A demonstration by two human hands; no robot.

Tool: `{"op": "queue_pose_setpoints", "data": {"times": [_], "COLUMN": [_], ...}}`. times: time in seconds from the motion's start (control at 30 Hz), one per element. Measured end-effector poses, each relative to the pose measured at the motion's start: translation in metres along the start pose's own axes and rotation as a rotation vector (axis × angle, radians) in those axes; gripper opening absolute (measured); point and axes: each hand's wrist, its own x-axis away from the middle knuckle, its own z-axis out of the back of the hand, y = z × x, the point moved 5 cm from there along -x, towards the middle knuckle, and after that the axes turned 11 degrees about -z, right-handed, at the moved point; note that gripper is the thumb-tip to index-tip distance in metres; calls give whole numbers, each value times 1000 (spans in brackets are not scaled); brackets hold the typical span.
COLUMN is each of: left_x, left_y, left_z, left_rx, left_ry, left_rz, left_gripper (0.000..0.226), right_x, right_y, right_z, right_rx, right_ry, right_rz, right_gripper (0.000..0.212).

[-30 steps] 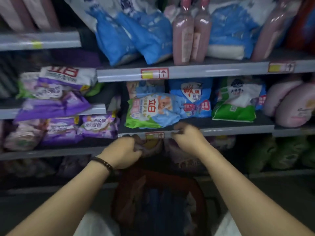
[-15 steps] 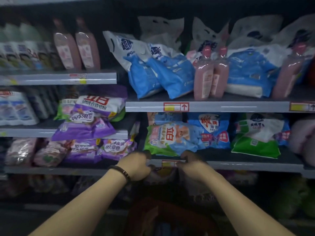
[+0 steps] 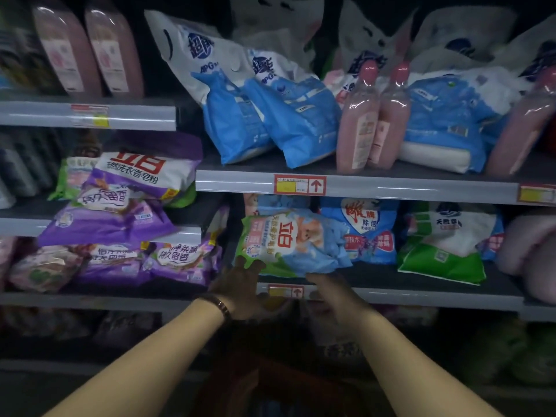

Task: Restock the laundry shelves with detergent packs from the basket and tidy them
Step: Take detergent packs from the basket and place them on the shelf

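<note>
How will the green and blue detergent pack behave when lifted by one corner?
The green and blue pack looks wrinkled and lies slumped, so probably floppy. Its glossy film may slip. Lying flat, it should not roll.

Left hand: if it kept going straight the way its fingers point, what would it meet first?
The green and blue detergent pack lying on the middle shelf: the left hand points up at its lower left corner, fingertips seemingly at its edge, though depth is unclear.
</note>
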Motion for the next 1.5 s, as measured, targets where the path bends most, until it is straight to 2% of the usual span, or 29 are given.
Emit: {"op": "queue_pose_setpoints", "data": {"times": [0.13,0.23,0.33,0.47,0.57,0.67,0.73,0.9,0.93,1.07,1.17,1.23,1.3,1.33,1.43,1.5], "left_x": [-32,-62,-85,-96,-84,-71,-64,-38,-31,-3,24,41,61,70,98,122], "left_y": [-16,-32,-44,-52,-46,-35,-31,-31,-32,-55,-67,-67,-74,-77,-94,-92], "left_z": [-11,-23,-33,-48,-46,-39,-39,-54,-57,-76,-83,-76,-71,-69,-76,-75], "left_rx": [5,55,61,-58,-49,-20,47,213,271,662,1080,1198,1035,970,987,999], "left_ry": [-16,14,96,124,119,87,76,189,227,430,582,669,660,630,541,469], "left_rz": [27,77,47,38,33,17,23,-11,-26,-17,153,265,360,385,405,328], "left_gripper": [98,103,101,106,113,117,119,107,104,87,50,33,36,48,91,93], "right_x": [-46,-96,-143,-131,-133,-139,-137,-118,-116,-93,-67,-48,-29,-19,17,46], "right_y": [6,14,22,9,7,-3,-16,-44,-46,-47,-43,-40,-35,-33,-24,-18], "right_z": [0,-3,-13,-34,-45,-57,-63,-65,-65,-80,-90,-89,-87,-85,-84,-92], "right_rx": [-224,-422,-595,-765,-775,-758,-724,-550,-508,-435,-429,-434,-427,-414,-348,-288], "right_ry": [9,16,-30,-54,-65,-97,-61,156,176,125,77,42,-24,-47,-54,-75], "right_rz": [-127,-158,-144,-137,-142,-132,-95,31,63,184,247,264,248,235,205,220], "right_gripper": [59,89,92,84,60,74,71,22,17,21,10,6,9,11,7,7]}}
